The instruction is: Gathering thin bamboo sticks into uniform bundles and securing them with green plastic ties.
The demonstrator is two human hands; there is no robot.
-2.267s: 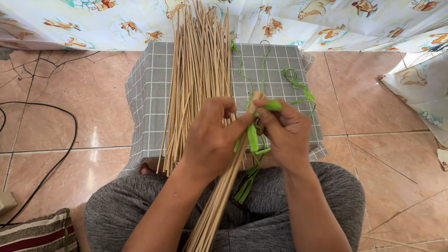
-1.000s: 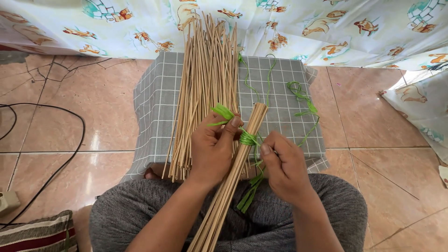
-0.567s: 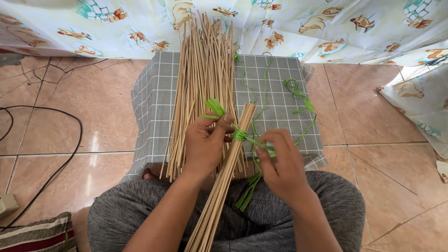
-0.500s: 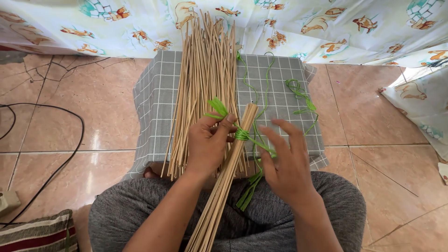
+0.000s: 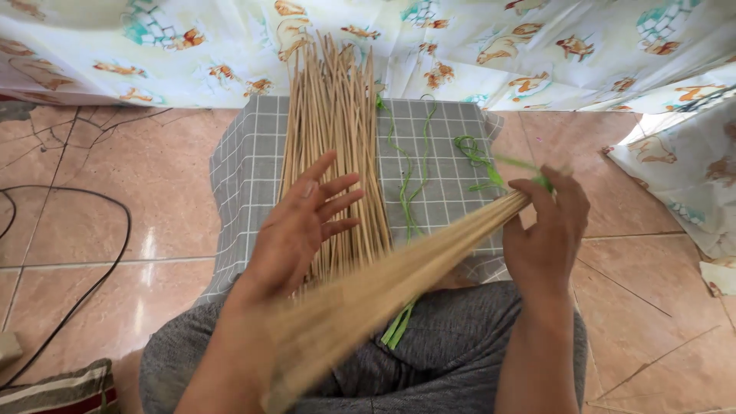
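My right hand [image 5: 546, 230] grips the tied end of a bundle of thin tan sticks [image 5: 399, 272], which slants down to the lower left across my lap and looks motion-blurred. A green strip [image 5: 541, 181] is wrapped around the bundle at my fingers. My left hand [image 5: 299, 222] hovers with fingers spread over a loose pile of long sticks [image 5: 331, 130] lying on a grey checked cloth [image 5: 245, 176]. Loose green strips [image 5: 406, 192] lie on the cloth beside the pile, and more green strips [image 5: 397, 331] hang over my grey trousers.
A patterned white cloth [image 5: 475, 46] hangs along the back and at the right. A black cable [image 5: 100, 268] curves over the tan floor tiles at the left. A striped cushion [image 5: 61, 391] sits at the bottom left corner.
The tied bundle has swung its top end to the right in my right hand. My left hand has let go of it and opened over the loose sticks.
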